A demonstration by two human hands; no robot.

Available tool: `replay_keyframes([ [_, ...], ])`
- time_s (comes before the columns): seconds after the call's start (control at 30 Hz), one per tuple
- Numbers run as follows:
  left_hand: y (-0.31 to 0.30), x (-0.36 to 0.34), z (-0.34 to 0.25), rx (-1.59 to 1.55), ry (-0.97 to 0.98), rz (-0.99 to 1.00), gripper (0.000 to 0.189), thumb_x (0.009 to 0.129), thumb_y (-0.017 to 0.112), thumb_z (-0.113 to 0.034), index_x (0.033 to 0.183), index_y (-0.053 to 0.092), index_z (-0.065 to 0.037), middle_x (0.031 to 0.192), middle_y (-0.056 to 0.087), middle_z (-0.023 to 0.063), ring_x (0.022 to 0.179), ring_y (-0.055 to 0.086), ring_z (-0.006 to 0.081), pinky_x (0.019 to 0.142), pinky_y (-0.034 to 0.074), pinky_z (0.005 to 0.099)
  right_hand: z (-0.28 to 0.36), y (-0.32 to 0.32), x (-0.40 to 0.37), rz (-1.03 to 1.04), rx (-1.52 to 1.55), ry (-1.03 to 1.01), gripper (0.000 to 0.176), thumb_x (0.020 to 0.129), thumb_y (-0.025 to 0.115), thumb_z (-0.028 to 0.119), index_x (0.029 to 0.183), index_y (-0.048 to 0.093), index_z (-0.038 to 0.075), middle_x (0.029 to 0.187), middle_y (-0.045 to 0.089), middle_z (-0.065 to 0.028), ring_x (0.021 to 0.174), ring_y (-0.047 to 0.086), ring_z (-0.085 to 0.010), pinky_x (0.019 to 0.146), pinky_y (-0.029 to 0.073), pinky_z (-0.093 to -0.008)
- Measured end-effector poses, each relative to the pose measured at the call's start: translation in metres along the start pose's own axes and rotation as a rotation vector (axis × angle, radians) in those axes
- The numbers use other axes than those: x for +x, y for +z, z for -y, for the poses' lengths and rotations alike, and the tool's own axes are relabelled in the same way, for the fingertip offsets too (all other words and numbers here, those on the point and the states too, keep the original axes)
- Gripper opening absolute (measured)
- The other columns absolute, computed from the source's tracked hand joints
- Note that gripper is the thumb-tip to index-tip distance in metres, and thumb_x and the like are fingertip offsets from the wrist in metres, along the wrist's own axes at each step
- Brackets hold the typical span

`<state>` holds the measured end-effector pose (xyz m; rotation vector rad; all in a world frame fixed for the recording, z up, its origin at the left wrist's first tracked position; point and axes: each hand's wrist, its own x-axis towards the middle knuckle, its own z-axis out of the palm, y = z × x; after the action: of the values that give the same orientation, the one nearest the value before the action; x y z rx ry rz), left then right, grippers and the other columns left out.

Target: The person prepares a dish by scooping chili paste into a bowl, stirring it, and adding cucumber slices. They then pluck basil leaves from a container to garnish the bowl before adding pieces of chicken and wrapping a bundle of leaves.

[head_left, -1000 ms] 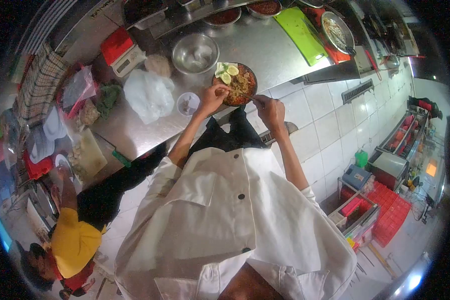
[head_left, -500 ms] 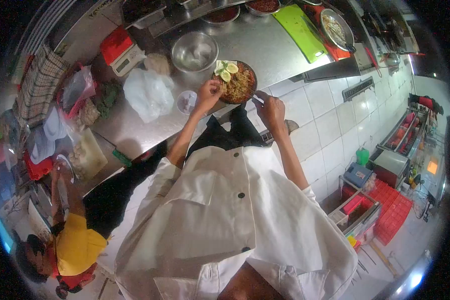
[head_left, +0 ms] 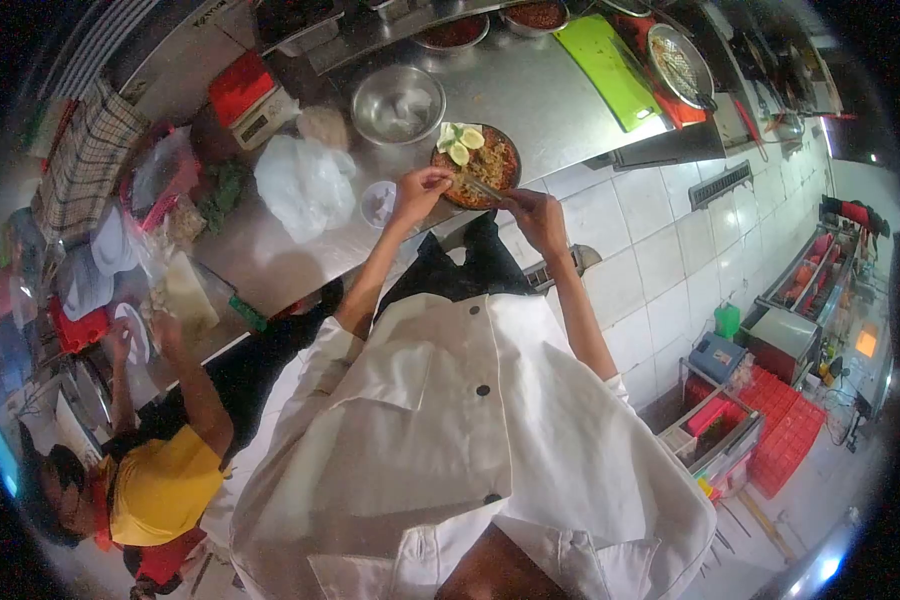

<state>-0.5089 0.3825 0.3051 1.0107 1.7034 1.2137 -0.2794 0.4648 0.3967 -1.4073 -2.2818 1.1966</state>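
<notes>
- One long steel counter (head_left: pixel 530 100) fills the upper half of the head view. It carries the work and stands against a white-tiled front.
- One co-worker in a yellow top (head_left: pixel 160 480) is noted at lower left, with both arms raised to a separate lower surface.
- White plastic bag (head_left: pixel 305 185) and steel bowl (head_left: pixel 398 103) are recorded beyond and to the left of the plate. A small white dish (head_left: pixel 378 203) lies just beside the left hand.
- Plate of noodles (head_left: pixel 490 165) is set at the counter's near edge, directly ahead of the person. Pale green slices (head_left: pixel 462 143) are laid at its far left rim.
- Left hand (head_left: pixel 420 190): fingers are drawn narrow into a pinch over the plate's near left rim. Whether anything is pinched cannot be told.
- Right hand (head_left: pixel 535 215): closed around a thin utensil (head_left: pixel 480 187), which is pointed across the near rim toward the left fingertips.
- Step judged: the food is being arranged or garnished on the plate, and this is judged well advanced, since the slices are already placed.
- Next move judged to call for a small, steady placement, with the plate kept from sliding off the edge.
- Against half a second ago: the utensil tip has been brought further in over the plate, the left pinch has hardly shifted, and the co-worker's arms have been lifted.
</notes>
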Motion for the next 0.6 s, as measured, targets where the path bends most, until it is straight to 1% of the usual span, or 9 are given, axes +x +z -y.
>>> replay_keyframes([
  [0.07, -0.004, 0.000, 0.006, -0.019, -0.076, 0.036, 0.022, 0.088, 0.071, -0.016, 0.109, 0.071, -0.009, 0.098, 0.072, 0.0019, 0.083, 0.064, 0.0103, 0.077, 0.051, 0.0268, -0.005, -0.001, 0.001, -0.085, 0.108, -0.031, 0.029, 0.086, 0.071, 0.031, 0.101, 0.075, 0.006, 0.081, 0.072, -0.0155, 0.067, 0.068, -0.0236, 0.062, 0.051, -0.0361],
  [0.1, -0.005, -0.001, 0.008, -0.019, -0.077, 0.035, 0.022, 0.088, 0.071, -0.016, 0.109, 0.071, -0.009, 0.098, 0.072, 0.0019, 0.083, 0.064, 0.0103, 0.077, 0.051, 0.0268, -0.007, -0.003, 0.003, -0.084, 0.108, -0.030, 0.029, 0.086, 0.071, 0.031, 0.101, 0.075, 0.006, 0.081, 0.072, -0.0155, 0.067, 0.068, -0.0236, 0.062, 0.051, -0.0361],
  [0.17, -0.006, -0.001, 0.010, -0.182, -0.142, 0.088, 0.022, 0.089, 0.070, -0.015, 0.111, 0.071, -0.008, 0.098, 0.071, 0.0001, 0.080, 0.061, 0.0082, 0.074, 0.050, 0.0240, -0.010, -0.007, 0.007, 0.033, 0.126, 0.010, 0.031, 0.087, 0.071, 0.032, 0.102, 0.075, 0.006, 0.080, 0.072, -0.0137, 0.065, 0.065, -0.0210, 0.062, 0.051, -0.0345],
  [0.2, -0.006, -0.001, 0.010, -0.182, -0.142, 0.088, 0.022, 0.089, 0.070, -0.015, 0.111, 0.071, -0.008, 0.098, 0.071, 0.0001, 0.080, 0.061, 0.0082, 0.074, 0.050, 0.0240, -0.011, -0.005, 0.009, 0.033, 0.127, 0.011, 0.031, 0.087, 0.071, 0.032, 0.102, 0.075, 0.006, 0.080, 0.072, -0.0137, 0.065, 0.065, -0.0210, 0.062, 0.051, -0.0345],
  [0.27, -0.003, -0.002, 0.007, -0.324, -0.101, 0.096, 0.023, 0.090, 0.069, -0.014, 0.112, 0.070, -0.007, 0.099, 0.070, -0.0004, 0.079, 0.060, 0.0082, 0.072, 0.049, 0.0229, -0.014, -0.001, 0.012, 0.182, 0.224, 0.093, 0.031, 0.087, 0.070, 0.033, 0.103, 0.075, 0.006, 0.081, 0.073, -0.0138, 0.065, 0.065, -0.0184, 0.062, 0.050, -0.0334],
  [0.37, -0.003, -0.002, 0.001, -0.230, -0.069, 0.071, 0.023, 0.089, 0.070, -0.014, 0.111, 0.070, -0.007, 0.100, 0.070, 0.0007, 0.080, 0.060, 0.0076, 0.073, 0.049, 0.0230, -0.026, 0.010, 0.017, 0.144, 0.211, -0.005, 0.031, 0.087, 0.070, 0.032, 0.103, 0.074, 0.006, 0.080, 0.072, -0.0134, 0.065, 0.064, -0.0172, 0.063, 0.050, -0.0327],
  [0.4, -0.001, -0.002, 0.001, -0.231, -0.069, 0.068, 0.023, 0.089, 0.070, -0.014, 0.111, 0.070, -0.007, 0.100, 0.070, 0.0007, 0.080, 0.060, 0.0076, 0.073, 0.049, 0.0230, -0.023, 0.008, 0.017, 0.146, 0.209, -0.007, 0.031, 0.087, 0.070, 0.032, 0.103, 0.074, 0.006, 0.080, 0.072, -0.0134, 0.065, 0.064, -0.0172, 0.063, 0.050, -0.0327],
  [0.47, 0.001, -0.003, -0.003, -0.099, 0.021, -0.043, 0.020, 0.088, 0.069, -0.009, 0.107, 0.069, -0.004, 0.095, 0.072, 0.0046, 0.082, 0.065, 0.0098, 0.072, 0.051, 0.0252, -0.016, 0.005, 0.012, 0.062, 0.170, 0.054, 0.029, 0.086, 0.071, 0.030, 0.103, 0.075, 0.006, 0.078, 0.072, -0.0128, 0.066, 0.065, -0.0170, 0.063, 0.051, -0.0323],
  [0.6, 0.001, -0.006, -0.008, -0.044, -0.091, -0.063, 0.019, 0.088, 0.070, -0.010, 0.106, 0.069, -0.005, 0.091, 0.072, 0.0046, 0.078, 0.066, 0.0113, 0.070, 0.052, 0.0269, -0.019, 0.010, 0.013, -0.036, 0.125, -0.001, 0.027, 0.085, 0.072, 0.028, 0.100, 0.075, 0.006, 0.078, 0.072, -0.0139, 0.066, 0.069, -0.0200, 0.062, 0.052, -0.0332],
])
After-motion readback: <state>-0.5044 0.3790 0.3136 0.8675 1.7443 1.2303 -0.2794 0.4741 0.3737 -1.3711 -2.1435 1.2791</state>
